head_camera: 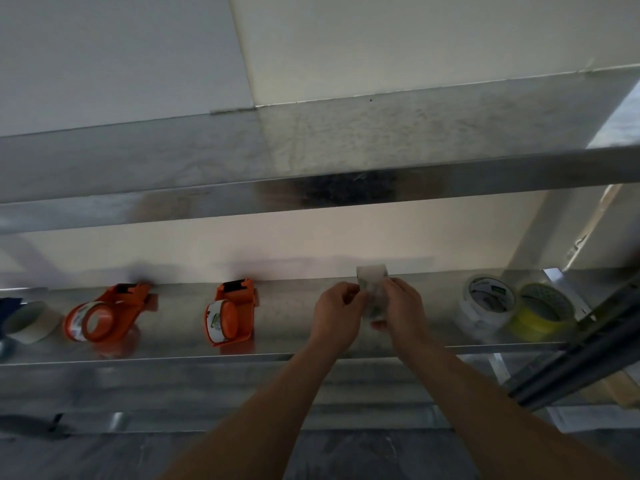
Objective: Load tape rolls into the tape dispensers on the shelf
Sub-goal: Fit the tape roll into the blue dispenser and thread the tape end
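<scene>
Looks like roughly halfway: 2 orange plastic dispensers, the far-left dispenser [114, 315] and the nearer dispenser [230, 315], sit on the metal shelf [277, 356] left of the hands, each already with a roll in it. Both the left hand [337, 315] and right hand [403, 311] are pinched shut on a clear tape roll [373, 296], a filmy flap sticking up. Just right of the hands wait a white wrapped roll [485, 303] and a glossy yellow roll [542, 311]; far left, a matte pale roll [31, 322].

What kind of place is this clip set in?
Probably a storeroom or workshop: bare metal shelving against a plain wall, holding orange tape dispensers and spare tape rolls.
</scene>
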The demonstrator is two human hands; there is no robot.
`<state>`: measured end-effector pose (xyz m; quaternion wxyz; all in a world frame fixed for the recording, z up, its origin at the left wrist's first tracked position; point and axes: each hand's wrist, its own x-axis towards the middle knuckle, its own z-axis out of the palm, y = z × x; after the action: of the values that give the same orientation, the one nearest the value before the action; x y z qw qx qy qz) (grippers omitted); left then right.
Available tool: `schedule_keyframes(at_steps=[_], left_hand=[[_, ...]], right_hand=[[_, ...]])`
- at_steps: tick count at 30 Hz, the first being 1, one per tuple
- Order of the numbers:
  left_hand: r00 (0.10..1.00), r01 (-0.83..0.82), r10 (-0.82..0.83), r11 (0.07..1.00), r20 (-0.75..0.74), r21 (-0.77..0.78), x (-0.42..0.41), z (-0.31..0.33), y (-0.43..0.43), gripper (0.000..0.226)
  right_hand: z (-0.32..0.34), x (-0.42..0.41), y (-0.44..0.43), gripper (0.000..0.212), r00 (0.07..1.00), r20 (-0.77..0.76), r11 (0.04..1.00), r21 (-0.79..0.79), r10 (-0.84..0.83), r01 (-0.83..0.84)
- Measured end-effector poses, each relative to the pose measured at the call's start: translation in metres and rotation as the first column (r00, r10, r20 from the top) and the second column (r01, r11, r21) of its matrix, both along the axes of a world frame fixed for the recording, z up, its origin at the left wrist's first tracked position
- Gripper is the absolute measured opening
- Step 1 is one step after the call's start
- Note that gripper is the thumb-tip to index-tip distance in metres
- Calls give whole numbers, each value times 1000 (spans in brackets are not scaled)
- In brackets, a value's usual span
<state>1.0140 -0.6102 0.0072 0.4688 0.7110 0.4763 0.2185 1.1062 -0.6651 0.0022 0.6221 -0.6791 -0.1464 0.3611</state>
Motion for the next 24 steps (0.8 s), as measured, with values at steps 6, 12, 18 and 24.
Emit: schedule_keyframes(at_steps=[6, 12, 18, 24], left_hand=[[999, -34, 34, 999, 33, -3, -17, 4, 0, 16], [997, -33, 34, 999, 75, -8, -42, 8, 2, 12], [990, -34, 35, 999, 134, -11, -79, 8, 7, 8], [985, -22, 23, 1000, 169, -8, -136, 11, 11, 13]], right_hand=[[5, -18, 3, 27, 1000, 16, 1000, 12, 13, -13], [12, -43, 5, 26, 996, 78, 999, 13, 33, -35], [19, -80, 6, 24, 993, 106, 998, -1, 59, -59], [24, -132, 13, 19, 987, 139, 996, -9, 87, -86]])
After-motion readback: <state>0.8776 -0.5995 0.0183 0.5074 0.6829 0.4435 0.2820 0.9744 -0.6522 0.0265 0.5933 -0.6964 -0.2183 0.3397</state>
